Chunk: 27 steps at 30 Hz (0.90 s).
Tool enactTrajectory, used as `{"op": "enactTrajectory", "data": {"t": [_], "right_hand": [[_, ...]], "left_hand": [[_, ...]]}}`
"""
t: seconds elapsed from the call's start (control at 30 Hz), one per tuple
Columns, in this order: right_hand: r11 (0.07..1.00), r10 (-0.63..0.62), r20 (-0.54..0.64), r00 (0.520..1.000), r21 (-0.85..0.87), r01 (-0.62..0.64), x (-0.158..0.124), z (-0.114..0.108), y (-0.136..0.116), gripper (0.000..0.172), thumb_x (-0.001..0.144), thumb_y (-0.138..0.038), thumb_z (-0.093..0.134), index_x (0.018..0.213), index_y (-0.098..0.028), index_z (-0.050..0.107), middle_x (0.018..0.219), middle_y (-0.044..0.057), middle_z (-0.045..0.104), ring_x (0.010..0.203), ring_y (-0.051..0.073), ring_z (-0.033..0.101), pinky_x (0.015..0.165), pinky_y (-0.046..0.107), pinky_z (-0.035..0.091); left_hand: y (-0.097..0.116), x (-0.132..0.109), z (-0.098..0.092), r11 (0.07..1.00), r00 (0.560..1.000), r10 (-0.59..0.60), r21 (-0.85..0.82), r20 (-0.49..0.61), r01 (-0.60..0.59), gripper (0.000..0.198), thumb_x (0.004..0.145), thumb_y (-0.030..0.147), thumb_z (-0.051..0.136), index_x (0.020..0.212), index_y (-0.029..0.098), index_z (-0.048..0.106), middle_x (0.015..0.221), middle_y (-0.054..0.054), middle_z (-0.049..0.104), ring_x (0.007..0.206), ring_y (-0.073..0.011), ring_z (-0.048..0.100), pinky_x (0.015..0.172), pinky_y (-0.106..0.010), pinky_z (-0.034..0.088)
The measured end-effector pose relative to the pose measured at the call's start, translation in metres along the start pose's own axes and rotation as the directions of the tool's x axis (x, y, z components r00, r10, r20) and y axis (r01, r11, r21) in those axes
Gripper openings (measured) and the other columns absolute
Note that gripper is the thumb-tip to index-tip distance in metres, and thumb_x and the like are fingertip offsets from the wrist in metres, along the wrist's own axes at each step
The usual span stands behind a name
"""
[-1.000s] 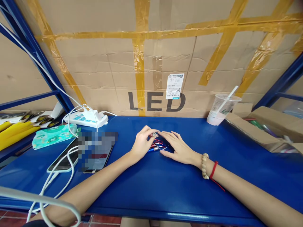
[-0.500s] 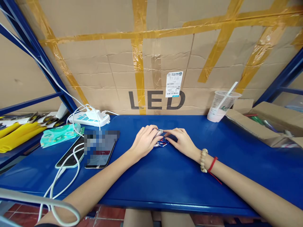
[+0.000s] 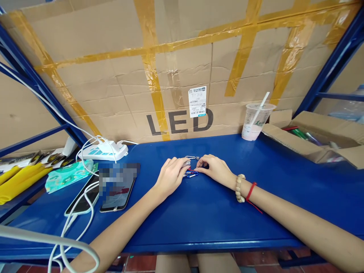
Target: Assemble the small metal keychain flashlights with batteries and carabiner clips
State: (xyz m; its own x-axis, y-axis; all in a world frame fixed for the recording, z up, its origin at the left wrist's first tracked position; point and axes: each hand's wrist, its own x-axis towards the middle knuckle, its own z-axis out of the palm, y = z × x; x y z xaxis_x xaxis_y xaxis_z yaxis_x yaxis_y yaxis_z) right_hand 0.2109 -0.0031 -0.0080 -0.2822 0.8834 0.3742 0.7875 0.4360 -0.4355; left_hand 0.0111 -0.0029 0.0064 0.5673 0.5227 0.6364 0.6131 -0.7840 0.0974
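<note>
My left hand [image 3: 171, 175] is closed on a small silver-grey piece [image 3: 187, 163], mostly covered by its fingers. My right hand [image 3: 214, 169] faces it across a small gap, thumb and fingers curled in a pinch; what is between them is too small to tell. Below the fingertips lies a blue carabiner clip [image 3: 192, 175], with a bit of red beside it. A silver carabiner clip [image 3: 191, 157] shows just beyond my left fingers. Close to my right knuckles is a tiny metallic bit [image 3: 198, 158].
At left on the blue table [image 3: 182, 223] are two phones, one on a white cable [image 3: 90, 197], a tissue pack [image 3: 68, 176] and a power strip [image 3: 104, 151]. A plastic cup [image 3: 254, 123] and an open carton [image 3: 307, 142] stand at right. Taped cardboard [image 3: 122, 91] forms the back.
The whole view has shifted slightly. My right fingers have curled in and drawn a little away from my left hand, and the silver carabiner shows more fully.
</note>
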Motion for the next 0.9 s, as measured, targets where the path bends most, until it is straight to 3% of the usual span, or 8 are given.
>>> {"op": "enactTrajectory", "data": {"t": [0.17, 0.27, 0.33, 0.4, 0.5, 0.7, 0.9], "right_hand": [[0.998, -0.065, 0.008, 0.998, -0.004, 0.065, -0.002, -0.004, -0.004, 0.015, 0.081, -0.035, 0.060, 0.077, -0.023, 0.067, 0.081, 0.000, 0.066, 0.078, 0.016, 0.059, 0.066, 0.028, 0.044], [0.991, -0.108, -0.150, 0.983, 0.062, 0.118, -0.006, -0.007, -0.012, 0.012, 0.083, -0.031, 0.059, 0.082, -0.024, 0.068, 0.086, -0.001, 0.068, 0.082, 0.015, 0.061, 0.069, 0.027, 0.046], [0.972, -0.131, -0.294, 0.947, 0.148, 0.181, -0.010, -0.008, -0.019, 0.014, 0.086, -0.027, 0.055, 0.092, -0.025, 0.068, 0.095, 0.000, 0.068, 0.087, 0.014, 0.062, 0.074, 0.025, 0.047], [0.938, -0.168, -0.367, 0.915, 0.227, 0.263, -0.013, -0.008, -0.026, 0.017, 0.086, -0.024, 0.054, 0.096, -0.025, 0.068, 0.097, 0.000, 0.068, 0.089, 0.014, 0.063, 0.078, 0.024, 0.048], [0.901, -0.161, -0.405, 0.900, 0.312, 0.302, -0.016, -0.007, -0.033, 0.012, 0.083, -0.025, 0.059, 0.087, -0.024, 0.070, 0.089, 0.001, 0.070, 0.084, 0.015, 0.064, 0.076, 0.025, 0.050], [0.835, -0.062, -0.425, 0.903, 0.473, 0.281, -0.015, -0.011, -0.036, 0.011, 0.073, -0.030, 0.069, 0.068, -0.020, 0.070, 0.070, 0.001, 0.069, 0.065, 0.013, 0.063, 0.057, 0.023, 0.049], [0.847, -0.108, -0.405, 0.908, 0.440, 0.297, -0.016, -0.012, -0.037, 0.018, 0.075, -0.036, 0.066, 0.067, -0.020, 0.069, 0.072, 0.003, 0.068, 0.067, 0.014, 0.062, 0.053, 0.024, 0.047]], "left_hand": [[0.002, 0.000, 0.002, 1.000, 1.000, -0.001, 0.007, -0.005, 0.001, 0.015, 0.091, 0.027, 0.045, 0.097, 0.017, 0.054, 0.077, -0.001, 0.063, 0.067, -0.0142, 0.053, 0.066, -0.027, 0.038], [0.004, 0.000, 0.003, 1.000, 1.000, 0.007, 0.010, -0.001, -0.007, 0.013, 0.089, 0.026, 0.046, 0.090, 0.018, 0.056, 0.071, 0.000, 0.061, 0.063, -0.0135, 0.052, 0.064, -0.027, 0.038], [0.005, 0.000, 0.003, 0.999, 0.999, 0.034, 0.018, -0.019, -0.033, 0.012, 0.088, 0.025, 0.048, 0.088, 0.018, 0.057, 0.068, 0.000, 0.061, 0.062, -0.0132, 0.052, 0.063, -0.027, 0.037], [0.006, -0.001, 0.003, 0.998, 0.997, 0.067, 0.023, -0.049, -0.066, 0.012, 0.088, 0.025, 0.048, 0.088, 0.018, 0.058, 0.068, 0.000, 0.061, 0.062, -0.0131, 0.053, 0.062, -0.027, 0.037], [0.009, -0.002, 0.003, 0.995, 0.991, 0.100, 0.002, -0.089, -0.100, 0.013, 0.088, 0.024, 0.048, 0.089, 0.017, 0.059, 0.065, 0.000, 0.060, 0.060, -0.0128, 0.053, 0.061, -0.027, 0.037], [0.015, -0.001, 0.001, 0.990, 0.983, 0.136, -0.010, -0.120, -0.138, 0.019, 0.090, 0.028, 0.046, 0.094, 0.015, 0.060, 0.065, -0.002, 0.062, 0.058, -0.0123, 0.053, 0.057, -0.026, 0.037], [0.015, -0.002, 0.003, 0.989, 0.982, 0.142, -0.012, -0.127, -0.145, 0.020, 0.091, 0.028, 0.045, 0.092, 0.016, 0.062, 0.065, -0.001, 0.062, 0.057, -0.0116, 0.052, 0.058, -0.026, 0.038]]}}
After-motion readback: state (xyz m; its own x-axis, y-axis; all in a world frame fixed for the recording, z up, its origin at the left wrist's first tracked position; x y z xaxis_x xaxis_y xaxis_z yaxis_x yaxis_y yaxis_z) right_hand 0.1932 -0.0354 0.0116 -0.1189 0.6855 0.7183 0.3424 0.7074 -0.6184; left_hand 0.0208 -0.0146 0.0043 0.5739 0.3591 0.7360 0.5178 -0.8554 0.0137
